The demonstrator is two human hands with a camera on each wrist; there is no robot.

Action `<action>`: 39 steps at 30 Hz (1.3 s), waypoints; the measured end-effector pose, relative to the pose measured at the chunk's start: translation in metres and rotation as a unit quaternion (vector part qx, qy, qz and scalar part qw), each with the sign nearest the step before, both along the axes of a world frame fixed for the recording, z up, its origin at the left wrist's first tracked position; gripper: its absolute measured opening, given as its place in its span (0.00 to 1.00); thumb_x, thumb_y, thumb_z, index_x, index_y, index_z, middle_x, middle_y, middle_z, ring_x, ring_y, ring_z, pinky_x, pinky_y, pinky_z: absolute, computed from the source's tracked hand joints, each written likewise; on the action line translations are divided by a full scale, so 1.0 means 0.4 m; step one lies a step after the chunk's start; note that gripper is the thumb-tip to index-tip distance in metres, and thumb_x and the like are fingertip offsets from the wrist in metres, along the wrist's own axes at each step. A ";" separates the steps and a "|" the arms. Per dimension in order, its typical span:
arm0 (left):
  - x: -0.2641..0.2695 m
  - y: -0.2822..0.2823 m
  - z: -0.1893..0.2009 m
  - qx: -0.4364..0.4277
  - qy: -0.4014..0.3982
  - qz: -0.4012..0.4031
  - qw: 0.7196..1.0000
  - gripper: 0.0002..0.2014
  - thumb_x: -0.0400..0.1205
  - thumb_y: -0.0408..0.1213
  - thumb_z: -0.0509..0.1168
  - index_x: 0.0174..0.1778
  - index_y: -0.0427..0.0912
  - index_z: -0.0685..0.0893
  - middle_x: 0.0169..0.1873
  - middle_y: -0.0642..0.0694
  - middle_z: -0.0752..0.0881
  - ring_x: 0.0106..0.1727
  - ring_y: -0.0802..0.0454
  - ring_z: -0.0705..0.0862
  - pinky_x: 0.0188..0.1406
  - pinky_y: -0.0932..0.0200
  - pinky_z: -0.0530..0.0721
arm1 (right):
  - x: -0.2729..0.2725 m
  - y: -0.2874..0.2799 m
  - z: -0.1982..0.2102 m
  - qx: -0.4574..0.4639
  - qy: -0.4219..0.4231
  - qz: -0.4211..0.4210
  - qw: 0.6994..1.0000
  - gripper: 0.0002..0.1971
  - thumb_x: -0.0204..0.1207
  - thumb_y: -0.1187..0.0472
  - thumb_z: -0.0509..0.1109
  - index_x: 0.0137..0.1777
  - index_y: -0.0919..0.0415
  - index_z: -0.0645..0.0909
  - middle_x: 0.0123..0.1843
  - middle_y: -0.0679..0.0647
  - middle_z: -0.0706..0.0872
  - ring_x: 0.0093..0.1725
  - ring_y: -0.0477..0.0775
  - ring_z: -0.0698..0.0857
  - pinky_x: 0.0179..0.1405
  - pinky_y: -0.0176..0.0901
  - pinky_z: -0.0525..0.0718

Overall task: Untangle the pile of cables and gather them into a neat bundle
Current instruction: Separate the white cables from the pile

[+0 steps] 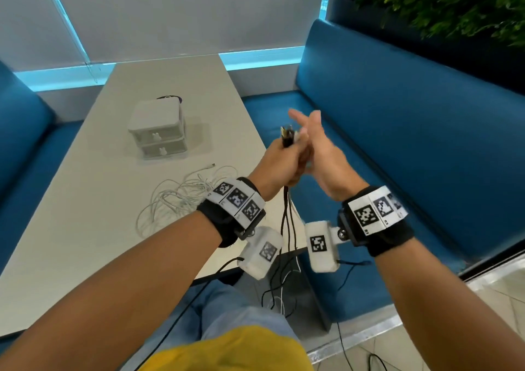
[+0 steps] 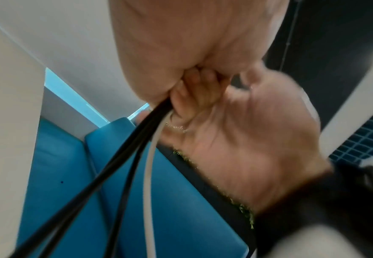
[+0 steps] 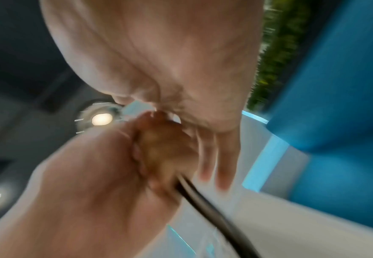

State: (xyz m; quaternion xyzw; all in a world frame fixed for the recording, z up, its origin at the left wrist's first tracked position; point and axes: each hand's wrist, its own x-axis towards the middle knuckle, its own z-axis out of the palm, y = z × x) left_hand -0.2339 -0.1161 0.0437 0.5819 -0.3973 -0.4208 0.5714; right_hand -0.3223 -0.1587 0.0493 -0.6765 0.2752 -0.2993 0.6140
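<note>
The left hand (image 1: 279, 162) is curled into a fist around a bunch of thin cables (image 1: 287, 139), held upright in the air just off the right edge of the pale rectangular table (image 1: 93, 245). The left wrist view shows three strands leaving the bottom of the fist: two black cables (image 2: 123, 157) and one white cable (image 2: 149, 174); whether more run inside the grip cannot be told. Their plug ends stick out above the fist, too blurred to count, and the strands hang down past the wrists towards the person's lap.

The right hand (image 1: 318, 146) lies flat against the right side of the left fist with its fingers (image 1: 301, 118) straight and spread, pointing up and away, gripping nothing. In the right wrist view these fingers (image 3: 223, 167) extend past the left hand (image 3: 106, 183) and the dark cables (image 3: 205, 202).

To the left of the left wrist, on the table, lies one loose tangled heap of thin white cable (image 1: 181, 197); its strands cannot be counted. Beyond that heap, further from the hands, stands one small white plastic drawer box (image 1: 159, 128) with two drawers, both closed, so their contents cannot be seen. A dark round object (image 1: 172, 98) peeks out behind it, too hidden to identify.

A blue upholstered bench (image 1: 397, 132) runs to the right of the hands.
</note>
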 end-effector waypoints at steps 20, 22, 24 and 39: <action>-0.037 -0.017 -0.007 0.012 -0.068 -0.115 0.991 0.24 0.88 0.54 0.50 0.28 0.46 0.63 0.21 0.48 0.61 0.21 0.53 0.55 0.19 0.62 0.54 | -0.287 0.061 -0.750 0.176 0.281 -0.246 0.911 0.33 0.85 0.45 0.52 0.23 0.62 0.78 0.16 0.53 0.71 0.22 0.56 0.73 0.30 0.44 0.72; -0.042 -0.010 -0.018 0.024 -0.078 -0.118 0.990 0.24 0.88 0.54 0.50 0.27 0.46 0.64 0.21 0.49 0.60 0.21 0.53 0.54 0.21 0.60 0.52 | -0.282 0.067 -0.786 0.173 0.322 -0.228 0.903 0.30 0.85 0.47 0.52 0.27 0.63 0.80 0.20 0.54 0.77 0.26 0.58 0.77 0.33 0.44 0.74; -0.054 -0.006 -0.032 0.041 -0.096 -0.136 0.985 0.25 0.88 0.53 0.51 0.26 0.46 0.64 0.20 0.50 0.60 0.21 0.53 0.55 0.23 0.59 0.53 | -0.278 0.056 -0.815 0.170 0.357 -0.195 0.898 0.27 0.85 0.49 0.54 0.30 0.64 0.81 0.24 0.58 0.81 0.31 0.59 0.82 0.39 0.47 0.79; 0.036 0.079 -0.081 0.121 -0.177 -0.110 0.971 0.16 0.82 0.37 0.64 0.28 0.44 0.70 0.23 0.47 0.67 0.21 0.54 0.62 0.21 0.60 0.60 | 0.011 -0.017 -0.078 -0.071 0.037 0.064 0.995 0.21 0.84 0.42 0.53 0.52 0.51 0.86 0.47 0.51 0.88 0.51 0.47 0.86 0.48 0.31 0.82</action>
